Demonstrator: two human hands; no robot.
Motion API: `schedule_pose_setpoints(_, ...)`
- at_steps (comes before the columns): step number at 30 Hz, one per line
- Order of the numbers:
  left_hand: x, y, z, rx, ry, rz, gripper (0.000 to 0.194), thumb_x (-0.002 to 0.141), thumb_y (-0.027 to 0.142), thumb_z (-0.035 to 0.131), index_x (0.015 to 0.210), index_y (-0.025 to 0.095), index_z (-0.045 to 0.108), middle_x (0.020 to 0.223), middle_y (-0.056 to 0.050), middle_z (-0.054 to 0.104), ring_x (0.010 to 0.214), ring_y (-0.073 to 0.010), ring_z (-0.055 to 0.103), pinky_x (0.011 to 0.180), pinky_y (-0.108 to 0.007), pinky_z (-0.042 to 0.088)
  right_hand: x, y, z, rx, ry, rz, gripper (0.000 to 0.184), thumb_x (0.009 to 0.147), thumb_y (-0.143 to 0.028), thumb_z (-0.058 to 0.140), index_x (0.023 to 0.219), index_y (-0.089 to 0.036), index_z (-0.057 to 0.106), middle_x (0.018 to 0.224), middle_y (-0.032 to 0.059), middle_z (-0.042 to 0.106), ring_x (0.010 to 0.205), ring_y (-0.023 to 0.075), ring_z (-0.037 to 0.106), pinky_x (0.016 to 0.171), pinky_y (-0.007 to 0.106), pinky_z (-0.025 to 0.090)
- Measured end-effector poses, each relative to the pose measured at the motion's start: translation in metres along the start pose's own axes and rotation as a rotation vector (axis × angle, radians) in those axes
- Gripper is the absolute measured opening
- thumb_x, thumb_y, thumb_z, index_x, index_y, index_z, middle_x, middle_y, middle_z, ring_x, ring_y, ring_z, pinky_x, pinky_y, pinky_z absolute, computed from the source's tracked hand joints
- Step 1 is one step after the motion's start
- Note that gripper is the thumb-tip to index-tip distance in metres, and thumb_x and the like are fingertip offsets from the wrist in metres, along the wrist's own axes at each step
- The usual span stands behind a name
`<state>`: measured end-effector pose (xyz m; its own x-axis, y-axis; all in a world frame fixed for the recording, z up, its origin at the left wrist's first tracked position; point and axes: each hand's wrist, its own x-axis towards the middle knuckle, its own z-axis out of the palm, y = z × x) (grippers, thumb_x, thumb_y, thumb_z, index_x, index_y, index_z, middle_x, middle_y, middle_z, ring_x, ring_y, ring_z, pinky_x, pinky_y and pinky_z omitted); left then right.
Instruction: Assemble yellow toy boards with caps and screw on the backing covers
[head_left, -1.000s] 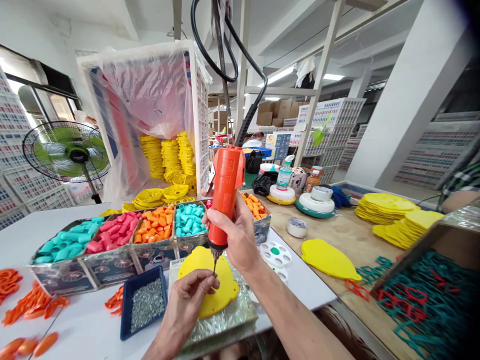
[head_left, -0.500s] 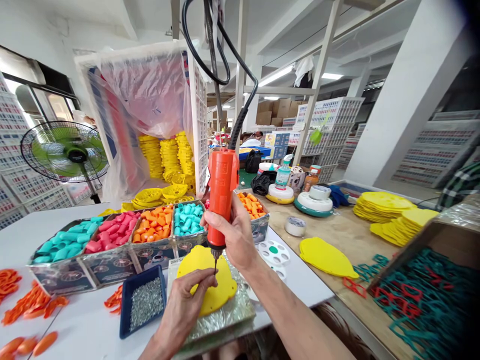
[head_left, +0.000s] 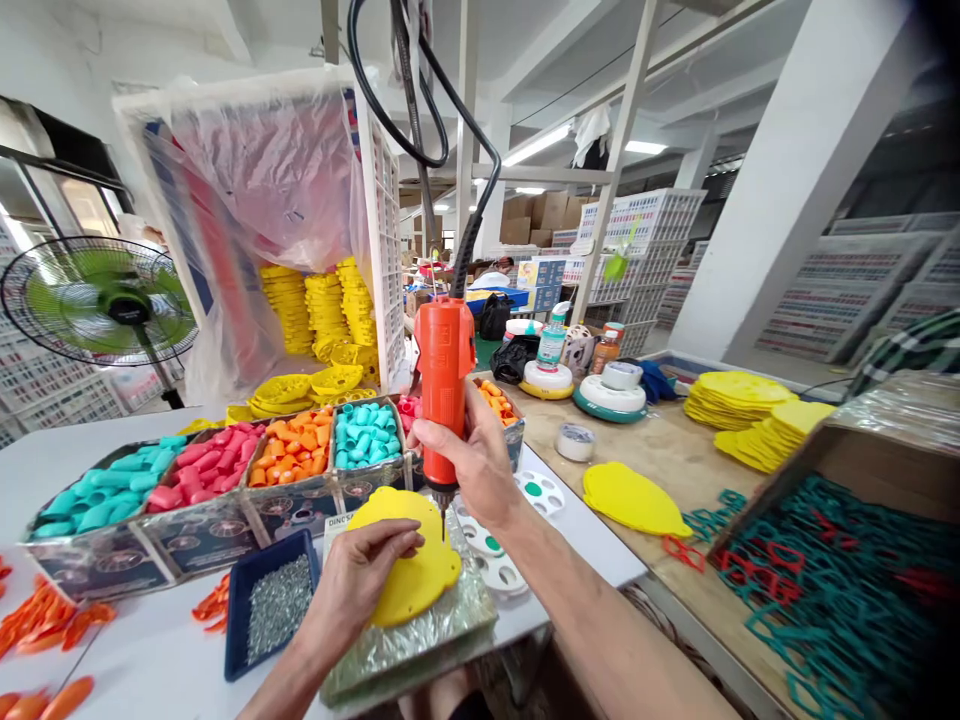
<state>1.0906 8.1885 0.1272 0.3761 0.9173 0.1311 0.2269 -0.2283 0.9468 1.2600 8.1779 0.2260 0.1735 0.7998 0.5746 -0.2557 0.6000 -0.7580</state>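
Observation:
My right hand (head_left: 472,460) is wrapped round an orange electric screwdriver (head_left: 444,385) held upright, with its black cable running up overhead. The bit points down at the right edge of a yellow plastic plate (head_left: 409,565), which lies on a foil-covered block (head_left: 420,635). My left hand (head_left: 356,580) rests on the plate's left part with its fingers pressed on it. A blue tray of small screws (head_left: 270,610) sits just left of that hand.
A row of cardboard bins (head_left: 217,480) holds teal, pink and orange plastic caps. Orange pieces (head_left: 52,620) lie at far left. White round discs (head_left: 495,545) sit right of the block. Yellow plates (head_left: 634,497) and a box of teal and red parts (head_left: 832,590) lie to the right. A fan (head_left: 97,300) stands at back left.
My left hand has left the screwdriver's tip and now lies flat on the yellow plate. The bit has shifted to the plate's right edge. The view has moved a little to the right.

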Motion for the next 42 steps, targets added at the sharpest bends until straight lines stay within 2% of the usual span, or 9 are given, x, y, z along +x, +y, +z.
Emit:
schedule_pose_setpoints(4, 0.006, 0.009, 0.005, 0.014, -0.075, 0.055, 0.023, 0.087, 0.037, 0.062, 0.088, 0.019, 0.076, 0.082, -0.006, 0.082, 0.077, -0.0225, 0.078, 0.075, -0.032, 0.062, -0.001, -0.003, -0.008, 0.023, 0.009, -0.012, 0.033, 0.081, -0.029, 0.074, 0.112, -0.027, 0.061, 0.089, -0.0019, 0.065, 0.067, 0.0137, 0.062, 0.061, 0.027, 0.051)
schedule_pose_setpoints(10, 0.023, 0.023, 0.015, 0.468, -0.171, 0.305, 0.02, 0.094, 0.03, 0.054, 0.088, 0.025, 0.073, 0.091, -0.001, 0.08, 0.086, -0.0197, 0.074, 0.081, -0.028, 0.055, -0.004, -0.008, -0.014, 0.038, -0.012, -0.02, 0.034, 0.081, -0.027, 0.074, 0.113, -0.028, 0.062, 0.105, 0.0003, 0.068, 0.067, 0.0122, 0.062, 0.061, 0.027, 0.052)
schedule_pose_setpoints(14, 0.039, 0.015, 0.028, 0.601, -0.257, 0.438, 0.02, 0.095, 0.023, 0.047, 0.084, 0.023, 0.065, 0.094, -0.004, 0.075, 0.088, -0.0213, 0.07, 0.081, -0.03, 0.054, -0.009, -0.011, -0.015, 0.03, -0.013, 0.001, 0.035, 0.082, -0.028, 0.075, 0.114, -0.027, 0.062, 0.101, 0.0002, 0.067, 0.067, 0.0131, 0.061, 0.059, 0.027, 0.052)
schedule_pose_setpoints(20, 0.053, 0.003, 0.042, 0.71, -0.391, 0.523, 0.023, 0.09, 0.013, 0.041, 0.077, 0.022, 0.057, 0.077, -0.004, 0.069, 0.073, -0.0208, 0.063, 0.082, -0.034, 0.051, -0.016, -0.006, -0.019, 0.066, -0.033, 0.018, 0.031, 0.082, -0.026, 0.075, 0.111, -0.027, 0.062, 0.092, -0.0022, 0.065, 0.067, 0.0125, 0.063, 0.061, 0.025, 0.052)
schedule_pose_setpoints(27, 0.057, -0.009, 0.047, 0.755, -0.407, 0.513, 0.021, 0.084, 0.009, 0.042, 0.071, 0.02, 0.055, 0.07, -0.004, 0.064, 0.068, -0.0199, 0.058, 0.079, -0.036, 0.05, -0.026, 0.009, -0.023, 0.082, -0.001, -0.007, 0.035, 0.081, -0.026, 0.077, 0.113, -0.027, 0.062, 0.095, -0.0009, 0.065, 0.069, 0.0129, 0.063, 0.063, 0.027, 0.053)
schedule_pose_setpoints(33, 0.059, -0.013, 0.047, 0.702, -0.395, 0.478, 0.019, 0.086, 0.012, 0.044, 0.084, 0.02, 0.061, 0.082, -0.005, 0.07, 0.077, -0.0208, 0.062, 0.079, -0.034, 0.052, -0.031, 0.02, -0.027, 0.028, 0.027, -0.01, 0.033, 0.081, -0.031, 0.078, 0.11, -0.026, 0.063, 0.086, -0.0005, 0.064, 0.072, 0.0162, 0.061, 0.068, 0.031, 0.053)
schedule_pose_setpoints(39, 0.059, -0.017, 0.048, 0.625, -0.385, 0.45, 0.02, 0.087, 0.013, 0.044, 0.087, 0.019, 0.064, 0.088, -0.006, 0.073, 0.08, -0.0226, 0.065, 0.087, -0.037, 0.053, -0.033, 0.027, -0.03, 0.059, 0.022, 0.01, 0.035, 0.081, -0.032, 0.078, 0.111, -0.025, 0.062, 0.108, 0.0037, 0.067, 0.077, 0.0157, 0.061, 0.066, 0.03, 0.054)
schedule_pose_setpoints(42, 0.059, -0.018, 0.048, 0.585, -0.375, 0.436, 0.02, 0.086, 0.013, 0.046, 0.088, 0.019, 0.064, 0.09, -0.007, 0.073, 0.085, -0.024, 0.066, 0.092, -0.038, 0.052, -0.035, 0.029, -0.03, 0.062, 0.017, 0.017, 0.035, 0.081, -0.031, 0.078, 0.112, -0.026, 0.063, 0.108, 0.0036, 0.068, 0.075, 0.0153, 0.061, 0.066, 0.03, 0.055)
